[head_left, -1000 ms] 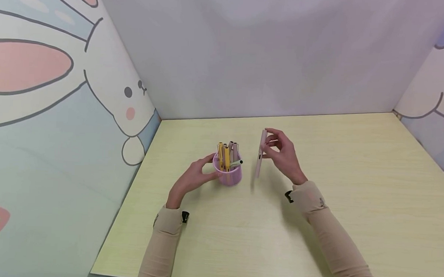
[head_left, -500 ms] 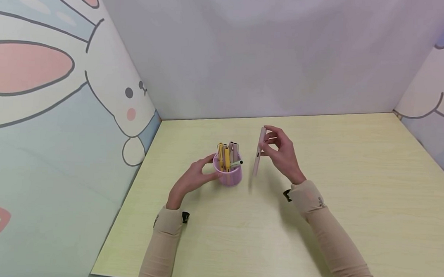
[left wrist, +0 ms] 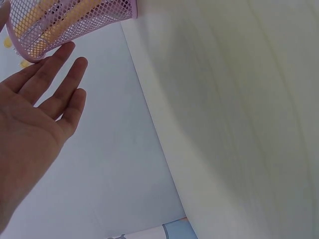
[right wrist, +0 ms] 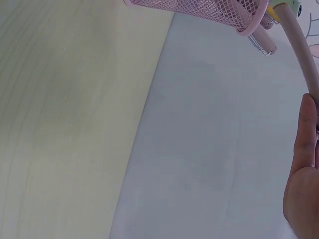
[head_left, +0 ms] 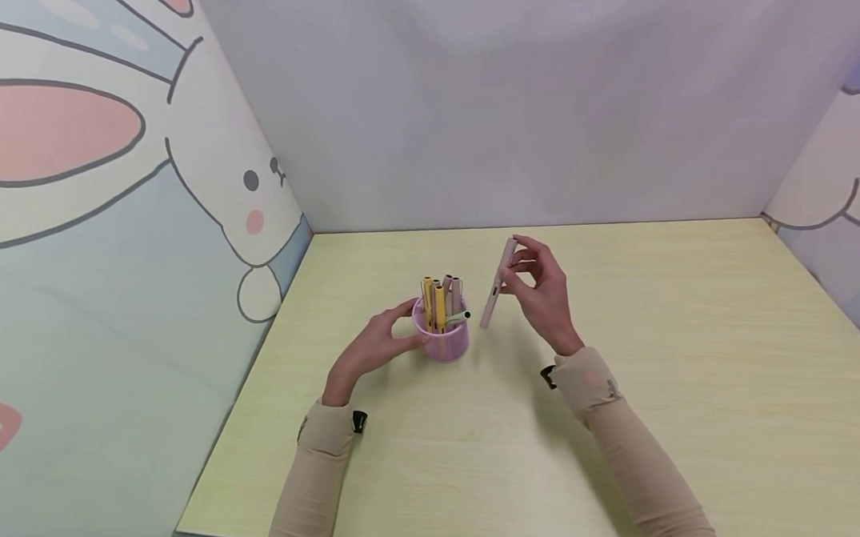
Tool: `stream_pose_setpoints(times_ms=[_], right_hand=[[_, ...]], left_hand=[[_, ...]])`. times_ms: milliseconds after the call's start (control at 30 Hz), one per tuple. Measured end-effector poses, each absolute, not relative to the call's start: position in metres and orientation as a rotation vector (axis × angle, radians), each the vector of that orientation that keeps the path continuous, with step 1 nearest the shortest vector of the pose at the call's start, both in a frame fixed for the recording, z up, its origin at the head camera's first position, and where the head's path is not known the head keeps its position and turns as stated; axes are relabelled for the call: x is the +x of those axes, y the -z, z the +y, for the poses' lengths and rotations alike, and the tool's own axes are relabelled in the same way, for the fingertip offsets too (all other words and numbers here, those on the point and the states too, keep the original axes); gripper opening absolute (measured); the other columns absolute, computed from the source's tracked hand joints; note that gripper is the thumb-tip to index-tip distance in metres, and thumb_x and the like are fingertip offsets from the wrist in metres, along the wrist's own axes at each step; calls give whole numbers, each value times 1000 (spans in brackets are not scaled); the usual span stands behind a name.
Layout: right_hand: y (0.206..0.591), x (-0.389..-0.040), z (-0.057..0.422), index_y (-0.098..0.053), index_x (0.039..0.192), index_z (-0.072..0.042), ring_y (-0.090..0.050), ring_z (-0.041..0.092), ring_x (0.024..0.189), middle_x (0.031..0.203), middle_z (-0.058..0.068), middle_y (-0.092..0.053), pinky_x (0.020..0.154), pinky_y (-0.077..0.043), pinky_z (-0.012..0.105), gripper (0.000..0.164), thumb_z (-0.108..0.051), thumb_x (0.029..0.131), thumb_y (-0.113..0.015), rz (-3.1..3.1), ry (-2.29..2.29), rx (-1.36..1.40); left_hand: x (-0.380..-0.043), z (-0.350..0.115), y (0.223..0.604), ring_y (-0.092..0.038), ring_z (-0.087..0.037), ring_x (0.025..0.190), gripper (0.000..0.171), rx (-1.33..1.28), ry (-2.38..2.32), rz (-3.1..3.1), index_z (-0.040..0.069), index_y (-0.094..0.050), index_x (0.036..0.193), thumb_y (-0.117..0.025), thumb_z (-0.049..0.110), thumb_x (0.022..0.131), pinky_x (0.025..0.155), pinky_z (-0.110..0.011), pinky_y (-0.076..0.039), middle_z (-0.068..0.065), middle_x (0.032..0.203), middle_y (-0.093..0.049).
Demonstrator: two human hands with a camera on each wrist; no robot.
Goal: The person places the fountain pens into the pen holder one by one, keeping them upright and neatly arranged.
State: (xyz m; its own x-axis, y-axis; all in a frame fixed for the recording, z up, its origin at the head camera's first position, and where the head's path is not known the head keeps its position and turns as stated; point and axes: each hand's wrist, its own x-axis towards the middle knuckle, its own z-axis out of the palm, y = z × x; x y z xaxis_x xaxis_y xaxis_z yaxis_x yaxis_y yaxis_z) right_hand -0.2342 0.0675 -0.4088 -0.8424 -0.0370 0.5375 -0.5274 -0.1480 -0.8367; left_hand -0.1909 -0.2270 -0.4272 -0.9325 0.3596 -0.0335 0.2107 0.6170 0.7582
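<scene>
A pink mesh pen cup (head_left: pixel 448 348) stands on the table, filled with several yellow and pale mauve pens, plus a light green pen (head_left: pixel 458 318) that leans out over the right rim. My left hand (head_left: pixel 376 346) holds the cup from its left side, thumb in front and fingers behind; the left wrist view shows fingertips at the mesh cup (left wrist: pixel 94 20) near its rim. To the right of the cup, my right hand (head_left: pixel 547 298) pinches a pale mauve pen (head_left: pixel 489 309) in the air, its lower end slanting toward the cup. Part of the right hand is cut off in the right wrist view.
The pale wood table (head_left: pixel 656 374) runs out to both sides. A plain light wall (head_left: pixel 515 128) rises behind it. On the left stands a panel with a cartoon rabbit (head_left: pixel 218 179), and another printed panel (head_left: pixel 830 190) borders the right.
My right hand has moved slightly left and up, bringing the pen nearer the cup and tilting it more, lower end leftward. The left hand and the cup have stayed in place.
</scene>
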Motion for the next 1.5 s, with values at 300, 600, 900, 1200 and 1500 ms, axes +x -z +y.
stream_pose_setpoints(times_ms=[300, 600, 900, 1200, 1500], right_hand=[[408, -235, 60, -48, 143, 9, -60, 15, 91, 109, 19, -55, 68, -62, 34, 53, 20, 92, -62, -1717, -2042, 644], [407, -235, 51, -48, 143, 9, -59, 15, 92, 110, 15, -55, 70, -62, 33, 52, 18, 94, -62, -1667, -2023, 632], [406, -238, 46, -43, 143, 16, -59, 20, 93, 112, 24, -53, 69, -61, 29, 55, 24, 91, -60, -1643, -2026, 605], [389, -222, 38, -41, 139, 19, -59, 20, 94, 111, 28, -51, 72, -61, 28, 50, 23, 92, -58, -1657, -2031, 625], [394, -221, 32, -43, 141, 15, -59, 19, 97, 112, 25, -52, 73, -61, 28, 51, 20, 93, -62, -1744, -1995, 653]], left_hand=[[-192, -228, 428, -40, -36, 146, 81, 455, -1207, 2655, 10, -38, 161, -71, 45, 95, 115, -63, -30, -13, 156, -48], [-192, -229, 428, -39, -35, 146, 81, 439, -1198, 2658, 12, -38, 161, -71, 46, 95, 115, -63, -30, -12, 157, -47], [-192, -229, 428, -40, -35, 146, 81, 439, -1196, 2655, 12, -38, 161, -71, 46, 95, 115, -63, -30, -12, 157, -48], [-193, -228, 428, -41, -36, 145, 82, 457, -1193, 2665, 10, -38, 161, -71, 46, 95, 115, -64, -31, -13, 155, -49], [-193, -227, 428, -39, -36, 146, 80, 459, -1205, 2659, 9, -37, 161, -71, 44, 96, 116, -63, -29, -14, 156, -47]])
